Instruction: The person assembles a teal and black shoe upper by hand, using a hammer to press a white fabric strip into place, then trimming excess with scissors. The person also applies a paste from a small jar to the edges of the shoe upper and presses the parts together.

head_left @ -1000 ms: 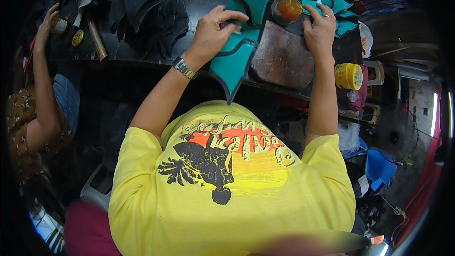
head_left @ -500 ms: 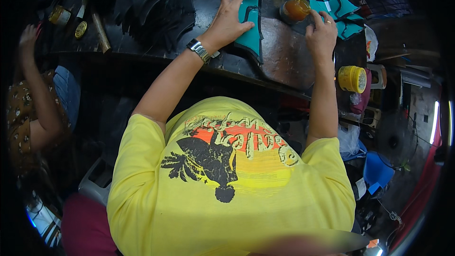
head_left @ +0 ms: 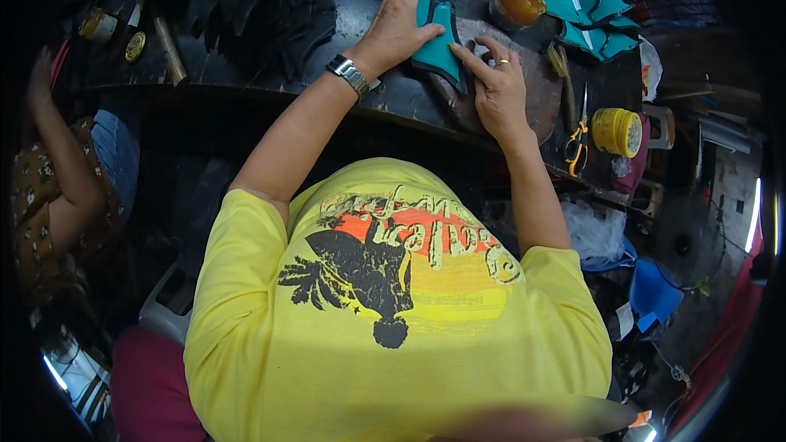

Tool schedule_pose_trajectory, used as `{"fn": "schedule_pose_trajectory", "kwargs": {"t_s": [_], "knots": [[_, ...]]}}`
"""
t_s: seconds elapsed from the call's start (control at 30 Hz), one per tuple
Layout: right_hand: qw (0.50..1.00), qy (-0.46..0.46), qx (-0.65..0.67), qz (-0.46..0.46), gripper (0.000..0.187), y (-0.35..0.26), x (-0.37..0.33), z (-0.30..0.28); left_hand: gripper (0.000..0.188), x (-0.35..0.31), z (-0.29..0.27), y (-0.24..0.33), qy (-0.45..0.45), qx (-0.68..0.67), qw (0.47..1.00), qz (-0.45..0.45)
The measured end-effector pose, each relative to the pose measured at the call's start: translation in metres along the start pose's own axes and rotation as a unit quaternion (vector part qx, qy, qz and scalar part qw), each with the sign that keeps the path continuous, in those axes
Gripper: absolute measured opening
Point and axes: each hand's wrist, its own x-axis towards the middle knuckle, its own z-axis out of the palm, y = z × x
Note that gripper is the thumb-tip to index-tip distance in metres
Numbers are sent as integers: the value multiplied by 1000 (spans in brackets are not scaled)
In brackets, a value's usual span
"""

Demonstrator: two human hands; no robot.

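Note:
My left hand, a metal watch at its wrist, lies with fingers spread on a teal piece with black edges at the table's far edge. My right hand, with a ring, is just right of that piece. Its index finger reaches to the piece's right edge, and its tip looks yellowish; the other fingers are loosely bent and hold nothing visible. Beyond the right hand stands an open jar of amber, glue-like stuff. More teal pieces are piled to the jar's right.
Orange-handled scissors and a yellow tub are at the table's right. Black cut sheets are heaped at left, beside a wooden stick, a round lid and another jar. A person's arm is at far left.
My right hand has come from the amber jar leftward and nearer to me, to the teal piece's edge. The scissors now show. My left hand stays on the piece.

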Motion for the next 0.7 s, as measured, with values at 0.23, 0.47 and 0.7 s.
{"fn": "schedule_pose_trajectory", "kwargs": {"t_s": [0.23, 0.47, 0.7], "knots": [[999, -22, -22, -38, 53, 1, -13, -12, 98, 0, -1, 0, 1, -10, 1000, 1], [997, -28, -27, -66, 53, -10, -46, -21, 98, 0, 1, -1, 0, -15, 1000, -12], [951, 48, 294, 76, 61, -15, -34, -36, 91, 4, -10, 18, -4, -65, 998, -23]]}}
